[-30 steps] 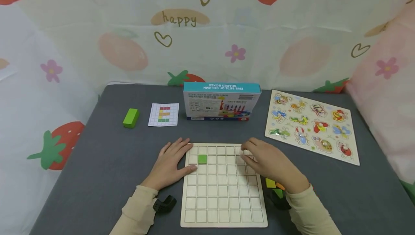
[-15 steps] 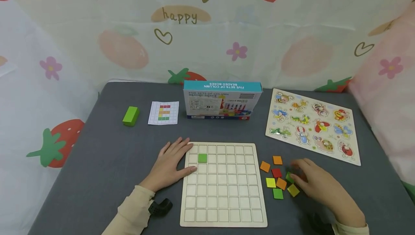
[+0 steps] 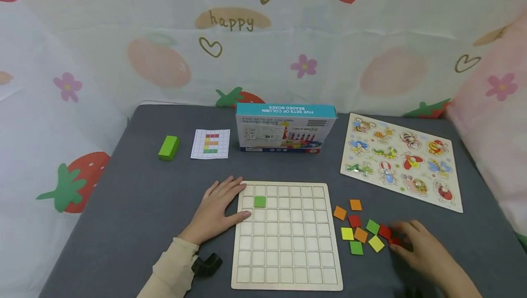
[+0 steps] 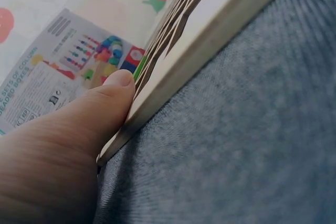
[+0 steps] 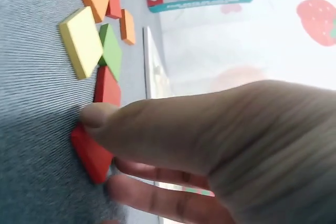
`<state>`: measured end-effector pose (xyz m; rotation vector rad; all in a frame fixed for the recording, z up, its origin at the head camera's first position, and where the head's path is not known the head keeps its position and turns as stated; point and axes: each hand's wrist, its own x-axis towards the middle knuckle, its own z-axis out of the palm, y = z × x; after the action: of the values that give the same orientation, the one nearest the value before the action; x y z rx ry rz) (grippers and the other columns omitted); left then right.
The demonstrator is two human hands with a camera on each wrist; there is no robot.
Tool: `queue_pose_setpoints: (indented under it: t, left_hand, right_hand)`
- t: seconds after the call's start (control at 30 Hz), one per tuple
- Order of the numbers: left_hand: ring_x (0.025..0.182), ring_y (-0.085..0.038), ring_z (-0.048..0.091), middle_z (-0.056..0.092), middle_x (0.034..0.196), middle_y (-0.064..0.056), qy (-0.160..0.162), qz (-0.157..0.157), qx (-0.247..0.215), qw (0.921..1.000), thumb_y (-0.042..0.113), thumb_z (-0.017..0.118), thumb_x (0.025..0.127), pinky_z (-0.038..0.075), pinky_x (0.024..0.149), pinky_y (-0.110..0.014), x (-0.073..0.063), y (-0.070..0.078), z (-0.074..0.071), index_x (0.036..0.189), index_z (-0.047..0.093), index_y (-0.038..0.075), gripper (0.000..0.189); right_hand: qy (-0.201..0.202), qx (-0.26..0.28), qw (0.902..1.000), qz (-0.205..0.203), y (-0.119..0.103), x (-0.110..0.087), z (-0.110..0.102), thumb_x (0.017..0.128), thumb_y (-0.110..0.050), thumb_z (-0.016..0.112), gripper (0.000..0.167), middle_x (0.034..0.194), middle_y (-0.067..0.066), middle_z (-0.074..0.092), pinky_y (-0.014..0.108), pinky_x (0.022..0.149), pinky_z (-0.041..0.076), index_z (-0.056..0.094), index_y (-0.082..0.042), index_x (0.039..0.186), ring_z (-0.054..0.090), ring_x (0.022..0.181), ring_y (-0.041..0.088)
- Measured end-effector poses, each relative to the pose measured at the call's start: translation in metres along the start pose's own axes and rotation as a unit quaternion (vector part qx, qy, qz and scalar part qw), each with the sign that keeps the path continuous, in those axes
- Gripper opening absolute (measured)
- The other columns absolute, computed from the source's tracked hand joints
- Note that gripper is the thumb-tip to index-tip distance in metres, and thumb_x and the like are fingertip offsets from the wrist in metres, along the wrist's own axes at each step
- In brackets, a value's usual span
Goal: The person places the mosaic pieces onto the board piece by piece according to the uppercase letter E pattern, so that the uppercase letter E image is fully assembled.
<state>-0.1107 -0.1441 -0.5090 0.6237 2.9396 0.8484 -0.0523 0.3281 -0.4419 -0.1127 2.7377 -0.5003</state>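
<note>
My left hand (image 3: 217, 211) lies on the upper left corner of a pale wooden grid board (image 3: 285, 284), fingers spread, thumb on its left edge. In the left wrist view the thumb (image 4: 89, 114) presses that edge. One green tile (image 3: 260, 202) sits in a cell of the board's second row. To the right of the board, my right hand (image 3: 426, 252) pinches a red square tile (image 5: 92, 153) at the right end of a loose group. Its thumb is at one edge and the fingers at the other, with the tile low at the cloth. Another red tile (image 3: 384, 231) lies right beside it.
Several orange, yellow, green and red tiles (image 3: 360, 235) lie between board and right hand. Behind stand a box (image 3: 284, 133), a pattern card (image 3: 210, 144) and a green block (image 3: 169, 147). An insect puzzle board (image 3: 401, 163) lies at the back right.
My right hand has moved from above the board's upper right corner to the loose tiles, then along them to the red tile at their right end. The left hand stays on the board.
</note>
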Motion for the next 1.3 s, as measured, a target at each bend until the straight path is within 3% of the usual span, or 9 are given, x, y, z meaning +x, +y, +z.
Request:
queue_pose_setpoints:
  t: [0.2,0.3,0.47,0.8,0.97,1.13,1.3]
  left_hand:
    - [0.145,-0.019,0.023,0.034,0.154,0.004,0.006,0.004,-0.007,1.0000,0.064,0.055,0.087,0.010,0.120,-0.046,0.000,0.002,0.002,0.146,0.043,0.022,0.074]
    - [0.145,-0.020,0.025,0.036,0.153,0.003,0.014,0.007,-0.008,0.9998,0.063,0.057,0.086,0.012,0.119,-0.047,-0.001,0.002,0.003,0.145,0.044,0.021,0.073]
    - [0.145,-0.020,0.025,0.036,0.153,0.003,0.014,0.006,-0.009,0.9998,0.063,0.057,0.086,0.012,0.119,-0.048,0.000,0.003,0.002,0.145,0.044,0.022,0.073]
    - [0.145,-0.019,0.024,0.036,0.153,0.003,0.007,0.006,-0.007,0.9999,0.062,0.057,0.087,0.010,0.120,-0.046,0.001,0.003,0.001,0.145,0.044,0.022,0.072]
    - [0.145,-0.020,0.024,0.035,0.153,0.003,0.008,0.007,-0.008,0.9999,0.061,0.057,0.087,0.010,0.120,-0.047,0.001,0.003,0.000,0.144,0.045,0.022,0.070]
    - [0.145,-0.020,0.024,0.035,0.153,0.003,0.008,0.005,-0.007,0.9999,0.061,0.057,0.087,0.010,0.120,-0.047,-0.001,0.002,-0.001,0.144,0.045,0.022,0.070]
    - [0.145,-0.020,0.024,0.035,0.153,0.003,0.009,0.009,-0.009,0.9999,0.060,0.058,0.088,0.010,0.120,-0.047,-0.002,0.001,-0.001,0.144,0.046,0.024,0.068]
  right_hand:
    - [0.004,0.006,0.9998,0.020,0.007,-0.008,0.006,0.080,-0.024,0.078,0.048,0.098,0.012,0.055,0.035,0.066,0.053,0.060,0.005,0.114,0.057,0.081,0.018]
    - [0.010,0.006,0.9996,0.027,0.006,-0.009,0.009,0.082,-0.017,0.076,0.040,0.095,0.012,0.056,0.034,0.065,0.052,0.060,0.006,0.110,0.057,0.079,0.018]
    - [0.028,-0.006,0.9993,0.024,0.003,-0.010,0.011,0.083,-0.011,0.073,0.029,0.092,0.011,0.055,0.036,0.065,0.051,0.062,0.006,0.104,0.056,0.079,0.018]
    - [0.043,-0.021,0.9986,0.022,-0.001,-0.009,0.008,0.083,-0.012,0.073,0.027,0.091,0.012,0.057,0.039,0.066,0.052,0.061,0.005,0.100,0.057,0.079,0.021]
    - [0.080,-0.026,0.9964,-0.010,-0.007,-0.009,0.002,0.080,-0.009,0.074,0.022,0.087,0.011,0.057,0.038,0.063,0.052,0.061,0.004,0.093,0.056,0.077,0.021]
    - [0.124,-0.051,0.9882,-0.074,-0.020,-0.003,-0.007,0.077,-0.007,0.077,0.021,0.087,0.007,0.057,0.034,0.061,0.052,0.062,-0.001,0.091,0.056,0.076,0.017]
    - [0.118,-0.063,0.9850,-0.109,-0.037,0.005,-0.016,0.078,-0.008,0.077,0.021,0.089,0.004,0.056,0.032,0.062,0.052,0.062,-0.005,0.093,0.055,0.078,0.016]
